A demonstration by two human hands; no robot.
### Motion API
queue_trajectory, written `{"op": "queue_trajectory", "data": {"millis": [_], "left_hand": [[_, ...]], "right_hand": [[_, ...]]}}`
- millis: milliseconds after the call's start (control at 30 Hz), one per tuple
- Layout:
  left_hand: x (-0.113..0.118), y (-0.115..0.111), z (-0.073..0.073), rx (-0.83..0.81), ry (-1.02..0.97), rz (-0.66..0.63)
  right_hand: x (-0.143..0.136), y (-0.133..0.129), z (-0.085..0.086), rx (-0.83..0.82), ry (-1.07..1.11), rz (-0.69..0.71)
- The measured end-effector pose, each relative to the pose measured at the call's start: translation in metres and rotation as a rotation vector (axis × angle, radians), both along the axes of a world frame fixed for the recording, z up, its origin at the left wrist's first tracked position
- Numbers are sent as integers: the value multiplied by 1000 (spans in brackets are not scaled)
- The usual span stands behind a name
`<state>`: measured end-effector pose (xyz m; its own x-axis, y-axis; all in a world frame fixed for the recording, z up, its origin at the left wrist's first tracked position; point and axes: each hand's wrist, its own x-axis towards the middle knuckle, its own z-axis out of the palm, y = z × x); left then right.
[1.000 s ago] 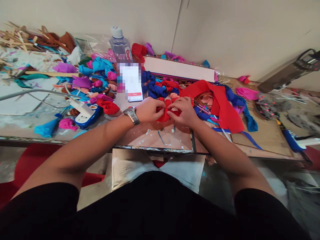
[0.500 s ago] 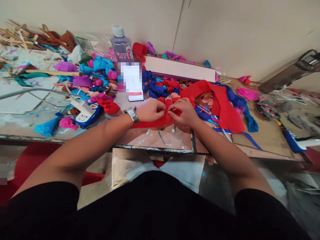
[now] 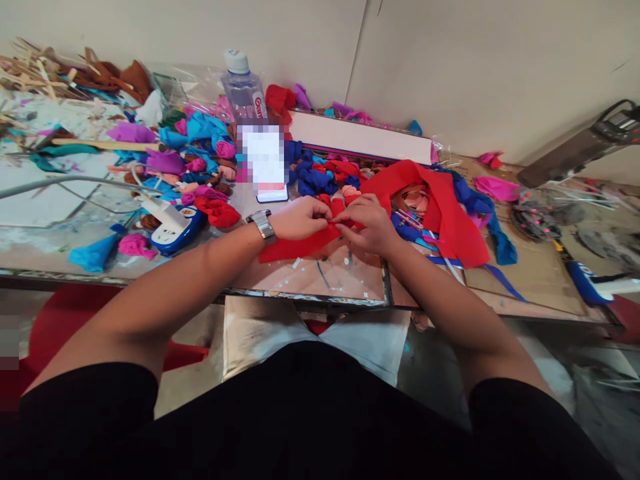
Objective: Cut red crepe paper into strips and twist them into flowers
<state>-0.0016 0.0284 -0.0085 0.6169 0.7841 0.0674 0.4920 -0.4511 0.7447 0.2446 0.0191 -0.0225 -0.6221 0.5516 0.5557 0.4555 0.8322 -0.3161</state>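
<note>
A red strip (image 3: 303, 247) of thin material lies on the table below my hands, and its edge runs up between my fingertips. My left hand (image 3: 303, 218), with a watch at the wrist, pinches the strip with thumb and forefinger. Touching it at the fingertips, my right hand (image 3: 367, 225) pinches the same red material from the right. A wide red band (image 3: 447, 213) loops over the pile to the right of my right hand. Just behind the hands lie small rolled pieces in red and peach (image 3: 351, 192).
Behind my left hand stands a lit phone (image 3: 265, 160), with a water bottle (image 3: 243, 87) behind it. A blue and white power strip (image 3: 177, 230) sits left among coloured scraps. Wooden sticks (image 3: 43, 77) lie back left; a dark tumbler (image 3: 575, 150) leans at the right.
The red strip under my left hand has shifted slightly, its left end now lower and hanging clearer of the wrist. Both hands stay in nearly the same place, fingertips together.
</note>
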Motion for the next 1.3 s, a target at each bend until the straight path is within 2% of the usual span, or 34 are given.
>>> {"op": "queue_trajectory", "data": {"millis": [267,667,833,1067,1300], "left_hand": [[0,0,3,-82,-71,-10],[0,1,0,-45,-109,8],[1,-4,1,81,-57,32],[5,-11,-1,393,72,75],[6,-12,-8,554,237,121]], "right_hand": [[1,0,0,29,-4,-14],[-1,-3,4,-25,-2,-70],[-1,-1,1,-48,-5,-124],[-2,2,-6,-134,43,-178],[-4,3,-11,-157,88,-188]]}}
